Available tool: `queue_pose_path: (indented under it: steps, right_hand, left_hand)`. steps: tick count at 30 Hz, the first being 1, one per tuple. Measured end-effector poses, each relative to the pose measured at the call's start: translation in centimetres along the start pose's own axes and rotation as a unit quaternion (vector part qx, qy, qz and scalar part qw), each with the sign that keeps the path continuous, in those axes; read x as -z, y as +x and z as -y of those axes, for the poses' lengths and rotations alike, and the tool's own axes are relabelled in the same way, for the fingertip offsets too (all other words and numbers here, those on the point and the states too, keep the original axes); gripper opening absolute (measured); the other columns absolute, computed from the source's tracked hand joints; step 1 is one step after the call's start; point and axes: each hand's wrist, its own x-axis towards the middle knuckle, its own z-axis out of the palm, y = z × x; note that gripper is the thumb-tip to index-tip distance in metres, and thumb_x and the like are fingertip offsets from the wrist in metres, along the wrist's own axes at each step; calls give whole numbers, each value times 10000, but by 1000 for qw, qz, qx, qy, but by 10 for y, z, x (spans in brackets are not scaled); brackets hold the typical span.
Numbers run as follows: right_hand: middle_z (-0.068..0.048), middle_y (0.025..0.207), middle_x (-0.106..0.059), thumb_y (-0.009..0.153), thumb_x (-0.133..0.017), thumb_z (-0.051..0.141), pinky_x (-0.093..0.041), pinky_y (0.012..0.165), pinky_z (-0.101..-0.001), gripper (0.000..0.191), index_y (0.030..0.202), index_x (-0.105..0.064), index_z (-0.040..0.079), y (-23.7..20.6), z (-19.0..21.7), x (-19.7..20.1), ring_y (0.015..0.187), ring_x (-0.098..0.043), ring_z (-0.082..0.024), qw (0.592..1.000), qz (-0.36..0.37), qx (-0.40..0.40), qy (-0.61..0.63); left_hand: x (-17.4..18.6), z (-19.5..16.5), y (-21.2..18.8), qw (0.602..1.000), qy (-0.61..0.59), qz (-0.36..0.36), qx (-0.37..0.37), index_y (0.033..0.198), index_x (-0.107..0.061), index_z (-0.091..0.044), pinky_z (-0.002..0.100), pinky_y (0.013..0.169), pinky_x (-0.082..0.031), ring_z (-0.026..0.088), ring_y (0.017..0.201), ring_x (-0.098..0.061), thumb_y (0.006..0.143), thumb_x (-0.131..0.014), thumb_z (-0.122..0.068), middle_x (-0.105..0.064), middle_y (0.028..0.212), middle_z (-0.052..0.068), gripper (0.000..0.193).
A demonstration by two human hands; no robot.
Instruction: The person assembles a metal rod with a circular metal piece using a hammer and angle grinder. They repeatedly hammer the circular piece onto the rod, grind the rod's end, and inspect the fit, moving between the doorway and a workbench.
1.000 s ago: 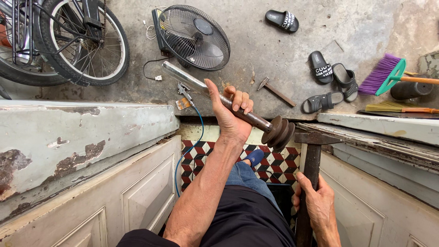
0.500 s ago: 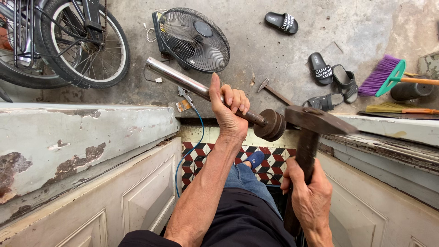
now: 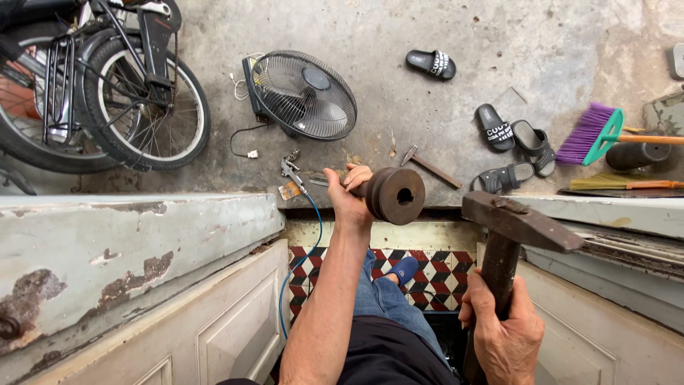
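Note:
My left hand [image 3: 347,194] grips a rusty metal shaft with a brown grooved pulley [image 3: 396,195] on its near end, the bored face turned toward me. My right hand [image 3: 503,329] holds the wooden handle of a heavy hammer [image 3: 519,222], whose dark steel head is raised just right of the pulley and apart from it. My legs in blue jeans and a blue shoe [image 3: 403,270] stand below on patterned tiles.
An electric fan [image 3: 303,94] lies on the concrete floor ahead, beside a bicycle wheel [image 3: 142,107]. A small hammer [image 3: 429,167], an air tool with a blue hose [image 3: 298,249], several black sandals [image 3: 513,135], a purple broom [image 3: 595,133]. White panelled doors [image 3: 135,285] flank me.
The shaft has swung so the pulley's face now points at me. My right hand has lifted the hammer higher, its head now level with the pulley.

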Motion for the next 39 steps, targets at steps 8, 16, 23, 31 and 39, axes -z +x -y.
queue_pose_path:
  steps: [8,16,23,31,39]
  right_hand:
    - [-29,592,-647,923,-701,151,-472,461,-259,173,1031,-680,18,-12,-14,1,494,-591,-92,997,0,31,-67]
    - [-30,553,-632,896,-710,166,-462,456,-261,290,1141,-635,28,-10,-3,-7,475,-588,-97,991,42,54,-114]
    - [-64,732,-626,1002,-606,164,-497,463,-285,248,1181,-512,20,14,33,6,553,-597,-115,997,23,57,47]
    - [-77,732,-598,1039,-603,235,-472,448,-323,237,1100,-542,14,28,14,31,540,-572,-153,999,-17,-4,34]
    - [-54,713,-605,997,-623,256,-476,444,-311,254,1068,-564,20,19,-10,37,529,-578,-131,998,13,-38,47]
  left_hand:
    - [9,10,3,994,7,-97,-48,766,-506,-94,215,578,-495,66,583,-518,949,-559,-687,-527,664,-32,624]
    - [34,-3,10,985,111,-117,-60,859,-586,-69,196,498,-427,61,503,-437,1006,-497,-633,-442,577,-77,590]
    - [21,6,48,940,210,-192,-185,694,-371,-173,243,447,-333,94,452,-324,960,-595,-601,-350,530,-63,552]
    - [-49,92,21,770,536,-108,-329,757,-434,-192,278,475,-430,79,486,-429,882,-763,-525,-427,613,-55,485]
    - [-91,124,19,593,763,-22,-255,744,-546,-141,295,540,-415,106,547,-468,874,-722,-607,-459,610,3,514]
